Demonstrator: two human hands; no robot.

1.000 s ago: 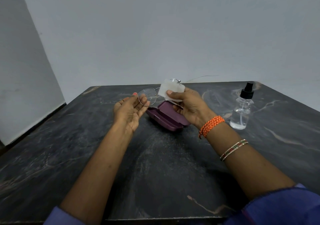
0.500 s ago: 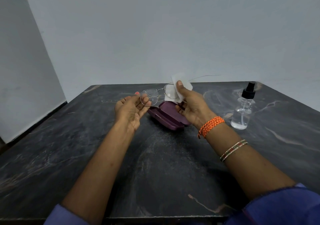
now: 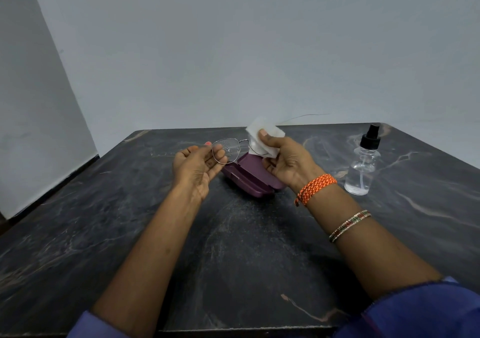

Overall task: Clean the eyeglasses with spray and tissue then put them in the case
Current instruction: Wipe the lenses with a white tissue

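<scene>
Thin wire-framed eyeglasses [image 3: 225,150] are held up above the table between both hands. My left hand [image 3: 196,167] grips the frame at its left lens, which carries small droplets. My right hand [image 3: 287,159] pinches a white tissue [image 3: 265,132] around the right lens, thumb on top. Just below and behind the hands lies an open purple eyeglass case [image 3: 249,175] on the dark table. One thin temple arm of the glasses sticks out to the right, past the tissue.
A clear spray bottle [image 3: 363,163] with a black nozzle stands upright at the right of the case. The dark marble table [image 3: 233,246] ends at a grey wall behind and drops off at its left edge.
My right hand has shifted the tissue on the right lens, from folded flat over it to wrapped around it with the thumb pressing. The glasses have tilted slightly; the left hand has barely moved.
</scene>
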